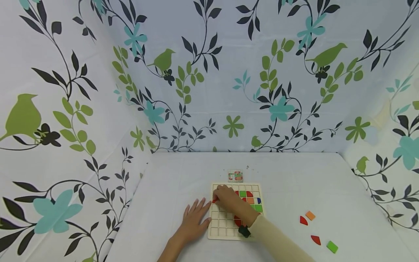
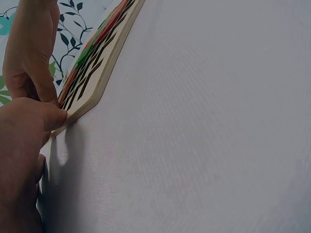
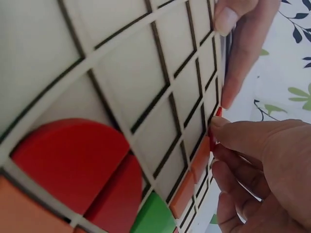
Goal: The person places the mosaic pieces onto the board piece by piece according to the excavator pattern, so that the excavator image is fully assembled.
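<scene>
A wooden grid board (image 1: pixel 222 233) lies on the white table with red, green, orange and blue pieces in some of its squares. Toward the board's upper left, my right hand (image 1: pixel 227 198) pinches a red piece (image 3: pixel 212 141) between thumb and fingers, down at a square near the edge. My left hand (image 1: pixel 194 222) rests flat beside the board's left side, fingers spread, its thumb (image 2: pixel 54 116) touching the edge. Two orange pieces (image 3: pixel 183 194) sit in squares by the pinched one. Nearer the right wrist camera are larger red pieces (image 3: pixel 73 162) and a green piece (image 3: pixel 154 216).
A small pattern card (image 1: pixel 235 176) lies just beyond the board. To the right on the table are an orange square (image 1: pixel 310 215), two red rounded pieces (image 1: pixel 315 239) and a green square (image 1: pixel 332 246). Patterned cloth (image 1: pixel 216 91) hangs behind and at both sides.
</scene>
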`<state>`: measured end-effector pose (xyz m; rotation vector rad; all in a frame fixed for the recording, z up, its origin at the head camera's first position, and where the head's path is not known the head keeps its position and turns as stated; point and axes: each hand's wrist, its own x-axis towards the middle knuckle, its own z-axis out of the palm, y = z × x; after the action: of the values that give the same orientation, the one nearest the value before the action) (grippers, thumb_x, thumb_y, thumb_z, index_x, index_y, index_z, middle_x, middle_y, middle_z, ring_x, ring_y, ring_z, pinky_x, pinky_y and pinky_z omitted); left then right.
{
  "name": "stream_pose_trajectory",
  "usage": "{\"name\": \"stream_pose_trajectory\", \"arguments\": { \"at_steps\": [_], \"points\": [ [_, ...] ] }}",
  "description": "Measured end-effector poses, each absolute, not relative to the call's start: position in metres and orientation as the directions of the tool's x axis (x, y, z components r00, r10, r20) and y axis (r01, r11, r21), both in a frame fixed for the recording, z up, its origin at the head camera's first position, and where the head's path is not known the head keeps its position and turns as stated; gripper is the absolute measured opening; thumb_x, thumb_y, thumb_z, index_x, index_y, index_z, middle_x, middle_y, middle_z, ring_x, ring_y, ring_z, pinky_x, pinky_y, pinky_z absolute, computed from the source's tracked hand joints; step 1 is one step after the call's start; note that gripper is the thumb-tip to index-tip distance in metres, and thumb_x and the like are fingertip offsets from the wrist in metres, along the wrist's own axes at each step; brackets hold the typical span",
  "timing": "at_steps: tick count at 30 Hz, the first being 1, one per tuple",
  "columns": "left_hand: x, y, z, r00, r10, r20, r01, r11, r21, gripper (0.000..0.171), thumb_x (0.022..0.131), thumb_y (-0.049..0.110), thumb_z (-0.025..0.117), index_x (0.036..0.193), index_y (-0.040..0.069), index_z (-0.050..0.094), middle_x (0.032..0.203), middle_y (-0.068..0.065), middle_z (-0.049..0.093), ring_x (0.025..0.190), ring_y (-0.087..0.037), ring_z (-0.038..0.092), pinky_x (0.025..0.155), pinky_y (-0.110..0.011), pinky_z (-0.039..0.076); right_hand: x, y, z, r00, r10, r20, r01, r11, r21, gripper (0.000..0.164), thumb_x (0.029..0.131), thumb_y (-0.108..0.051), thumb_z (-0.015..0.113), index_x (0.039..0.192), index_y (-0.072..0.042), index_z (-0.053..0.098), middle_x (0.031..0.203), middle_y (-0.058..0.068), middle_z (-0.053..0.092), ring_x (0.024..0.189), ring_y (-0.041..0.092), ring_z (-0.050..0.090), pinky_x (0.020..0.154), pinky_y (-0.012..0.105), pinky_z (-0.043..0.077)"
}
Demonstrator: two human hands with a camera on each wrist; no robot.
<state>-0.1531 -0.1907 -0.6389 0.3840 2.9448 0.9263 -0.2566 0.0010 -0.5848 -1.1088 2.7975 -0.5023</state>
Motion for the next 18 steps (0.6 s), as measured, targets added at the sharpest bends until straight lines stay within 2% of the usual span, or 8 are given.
{"name": "stream_pose_trajectory", "arguments": {
  "at_steps": [10, 14, 18],
  "points": [
    [-0.157, -0.188, -0.641, -0.970, 0.243, 0.022, 0.214, 0.807, 0.551, 0.060, 0.107, 0.040, 0.055, 0.163, 0.021, 0.043, 0.172, -0.012, 0.033, 0.161, -0.043, 0.020, 0.124, -0.075, 0.010, -0.253, 0.015, -0.587, -0.756, -0.650, 0.072, -0.634, 0.701, -0.326, 0.006, 0.096, -0.020, 0.080, 0.099, -0.017, 0.076, 0.101, -0.003, 0.063, 0.095, 0.016, 0.059, 0.082, 0.041, 0.052],
    [-0.156, -0.185, -0.641, -0.970, 0.240, 0.029, 0.216, 0.806, 0.552, 0.060, 0.107, 0.039, 0.057, 0.162, 0.020, 0.044, 0.171, -0.014, 0.034, 0.160, -0.045, 0.022, 0.123, -0.076, 0.011, -0.246, 0.048, -0.578, -0.793, -0.605, 0.076, -0.554, 0.665, -0.501, 0.010, 0.099, -0.017, 0.075, 0.107, -0.011, 0.075, 0.107, 0.004, 0.065, 0.094, 0.019, 0.061, 0.083, 0.042, 0.055],
    [-0.155, -0.185, -0.640, -0.975, 0.221, 0.026, 0.199, 0.811, 0.550, 0.060, 0.106, 0.038, 0.058, 0.162, 0.019, 0.045, 0.171, -0.014, 0.034, 0.160, -0.046, 0.022, 0.123, -0.076, 0.010, -0.238, 0.096, -0.567, -0.889, -0.458, 0.002, -0.353, 0.683, -0.639, 0.015, 0.102, -0.015, 0.072, 0.114, -0.007, 0.072, 0.112, 0.007, 0.065, 0.098, 0.021, 0.062, 0.087, 0.042, 0.057]
  ]
}}
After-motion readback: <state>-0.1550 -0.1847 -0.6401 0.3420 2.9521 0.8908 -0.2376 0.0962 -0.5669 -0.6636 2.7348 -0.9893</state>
